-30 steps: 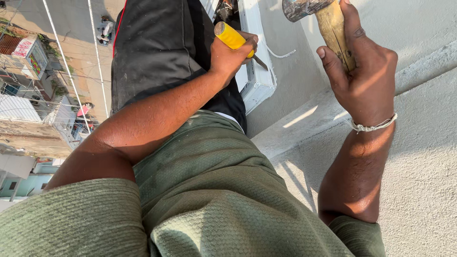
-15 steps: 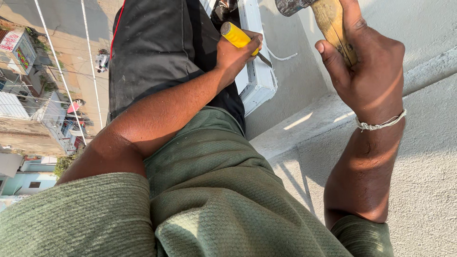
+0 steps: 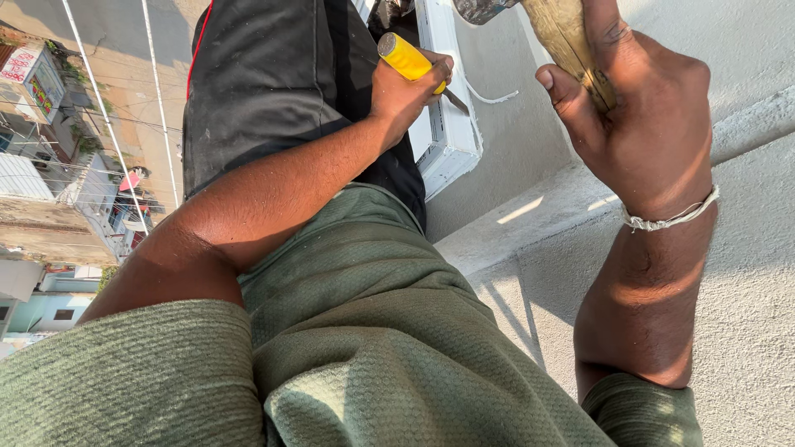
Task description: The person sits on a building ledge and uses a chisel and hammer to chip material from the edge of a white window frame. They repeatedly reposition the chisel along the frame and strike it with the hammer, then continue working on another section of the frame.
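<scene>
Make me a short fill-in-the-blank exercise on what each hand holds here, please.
1. The left hand grips a tool with a ____ handle.
2. The right hand holds a hammer by its ____ handle.
3. A pale band circles the ____ wrist.
4. The tool's metal tip points at a ____ box on the wall.

Missing words: yellow; wooden; right; white

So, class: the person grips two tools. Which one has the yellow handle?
The chisel-like tool in the left hand, by the white box; the hammer in the right hand has a wooden handle.
</scene>
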The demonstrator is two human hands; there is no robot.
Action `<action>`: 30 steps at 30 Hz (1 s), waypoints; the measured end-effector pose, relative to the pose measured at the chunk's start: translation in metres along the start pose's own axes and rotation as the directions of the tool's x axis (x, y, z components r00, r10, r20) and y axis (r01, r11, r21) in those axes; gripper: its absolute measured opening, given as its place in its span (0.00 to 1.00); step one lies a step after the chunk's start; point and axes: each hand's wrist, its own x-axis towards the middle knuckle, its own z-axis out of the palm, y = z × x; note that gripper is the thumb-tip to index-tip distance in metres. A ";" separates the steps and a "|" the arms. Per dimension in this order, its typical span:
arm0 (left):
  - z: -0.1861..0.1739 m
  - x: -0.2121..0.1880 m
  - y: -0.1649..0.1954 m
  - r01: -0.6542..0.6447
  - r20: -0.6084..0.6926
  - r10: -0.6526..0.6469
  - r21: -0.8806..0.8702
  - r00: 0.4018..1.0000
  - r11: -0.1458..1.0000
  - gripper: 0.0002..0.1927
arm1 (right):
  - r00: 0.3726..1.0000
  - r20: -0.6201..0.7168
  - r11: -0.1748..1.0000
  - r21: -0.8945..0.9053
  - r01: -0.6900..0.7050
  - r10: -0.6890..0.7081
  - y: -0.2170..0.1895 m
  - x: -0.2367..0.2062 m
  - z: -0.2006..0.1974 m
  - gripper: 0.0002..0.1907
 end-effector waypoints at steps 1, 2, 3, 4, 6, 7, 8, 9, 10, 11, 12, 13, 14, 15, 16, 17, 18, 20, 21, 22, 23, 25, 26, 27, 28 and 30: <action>0.000 0.001 -0.002 -0.011 0.008 0.011 -0.008 1.000 1.000 0.10 | 1.000 -0.006 0.999 -0.038 0.030 -0.030 -0.002 0.001 -0.001 0.31; 0.000 0.003 -0.006 -0.005 0.008 0.006 -0.026 1.000 1.000 0.10 | 0.999 -0.005 0.998 -0.048 0.044 -0.044 -0.005 0.002 -0.002 0.31; 0.000 0.004 -0.011 0.002 0.009 -0.001 -0.044 1.000 0.999 0.10 | 0.998 -0.005 0.997 -0.057 0.058 -0.058 -0.006 0.003 -0.002 0.31; 0.000 0.006 -0.018 0.012 0.008 -0.011 -0.065 1.000 0.998 0.10 | 0.998 0.004 0.998 -0.035 0.060 -0.060 -0.008 0.005 0.000 0.31; 0.002 0.010 -0.033 -0.003 -0.009 0.003 -0.012 1.000 1.000 0.10 | 0.995 0.047 0.996 -0.023 0.091 -0.090 -0.010 0.013 0.011 0.31; 0.003 0.013 -0.042 -0.008 -0.016 0.008 0.015 1.000 1.000 0.11 | 0.990 0.083 0.993 -0.032 0.114 -0.111 -0.011 0.021 0.024 0.31; 0.004 0.016 -0.050 -0.035 -0.032 0.033 -0.035 0.999 0.999 0.11 | 0.984 0.119 0.990 -0.044 0.135 -0.129 -0.011 0.031 0.037 0.32; 0.005 0.020 -0.056 -0.067 -0.051 0.062 -0.083 0.997 0.994 0.12 | 0.977 0.152 0.985 -0.056 0.161 -0.151 -0.011 0.045 0.050 0.33; 0.006 0.024 -0.061 -0.099 -0.069 0.090 -0.129 0.994 0.987 0.14 | 0.969 0.182 0.981 -0.067 0.184 -0.169 -0.012 0.055 0.060 0.33; 0.005 0.026 -0.064 -0.166 -0.016 0.169 0.133 0.985 0.977 0.16 | 0.935 0.280 0.941 -0.195 0.276 -0.217 -0.016 0.064 0.070 0.33; 0.003 0.029 -0.066 -0.239 0.058 0.235 0.381 0.970 0.893 0.17 | 0.893 0.377 0.874 -0.311 0.372 -0.246 -0.020 0.070 0.077 0.34; 0.002 0.031 -0.065 -0.317 0.152 0.283 0.594 0.947 0.740 0.19 | 0.886 0.391 0.859 -0.335 0.388 -0.248 -0.025 0.075 0.079 0.27; 0.002 0.032 -0.063 -0.301 0.143 0.266 0.500 0.953 0.812 0.20 | 0.876 0.412 0.840 -0.355 0.409 -0.252 -0.029 0.081 0.081 0.20; 0.000 0.031 -0.059 -0.267 0.127 0.236 0.397 0.964 0.878 0.20 | 0.858 0.441 0.822 -0.363 0.438 -0.263 -0.034 0.083 0.079 0.14; -0.001 0.027 -0.056 -0.220 0.109 0.196 0.286 0.974 0.933 0.21 | 0.876 0.390 0.839 -0.340 0.424 -0.285 -0.036 0.081 0.074 0.20; -0.001 0.023 -0.052 -0.187 0.082 0.171 0.252 0.982 0.949 0.19 | 0.892 0.333 0.853 -0.321 0.411 -0.304 -0.036 0.078 0.067 0.27; 0.000 0.021 -0.045 -0.162 0.055 0.154 0.217 0.987 0.962 0.17 | 0.906 0.271 0.863 -0.307 0.401 -0.324 -0.034 0.075 0.062 0.34; 0.003 0.016 -0.033 -0.114 0.006 0.115 0.145 0.993 0.983 0.14 | 0.953 0.140 0.920 -0.253 0.298 -0.270 -0.027 0.068 0.056 0.26; 0.004 0.015 -0.027 -0.090 -0.020 0.092 0.108 0.996 0.990 0.13 | 0.968 0.075 0.944 -0.216 0.249 -0.238 -0.022 0.064 0.056 0.24; 0.004 0.011 -0.022 -0.060 -0.046 0.064 0.074 0.997 0.995 0.12 | 0.956 0.153 0.881 -0.373 0.290 -0.250 -0.016 0.063 0.060 0.25; 0.003 0.006 -0.019 -0.009 -0.049 0.009 -0.015 0.999 1.000 0.11 | 0.944 0.222 0.793 -0.516 0.325 -0.243 -0.010 0.065 0.067 0.26; 0.003 0.008 -0.012 0.065 -0.018 -0.070 -0.183 0.997 0.981 0.13 | 0.926 0.298 0.648 -0.663 0.376 -0.232 0.009 0.064 0.066 0.22; 0.005 0.009 -0.011 0.022 -0.022 -0.024 -0.121 0.999 0.992 0.13 | 0.913 0.324 0.618 -0.673 0.407 -0.248 0.020 0.063 0.061 0.16; 0.006 0.011 -0.010 -0.011 -0.034 0.009 -0.062 0.999 0.998 0.13 | 0.893 0.360 0.592 -0.669 0.448 -0.270 0.026 0.063 0.057 0.11; 0.006 0.012 -0.011 -0.027 -0.050 0.027 -0.010 0.998 1.000 0.12 | 0.903 0.315 0.629 -0.648 0.431 -0.293 0.027 0.061 0.055 0.14; 0.006 0.015 -0.013 -0.006 -0.023 0.004 -0.085 1.000 0.996 0.13 | 0.919 0.210 0.728 -0.561 0.394 -0.335 0.024 0.059 0.044 0.18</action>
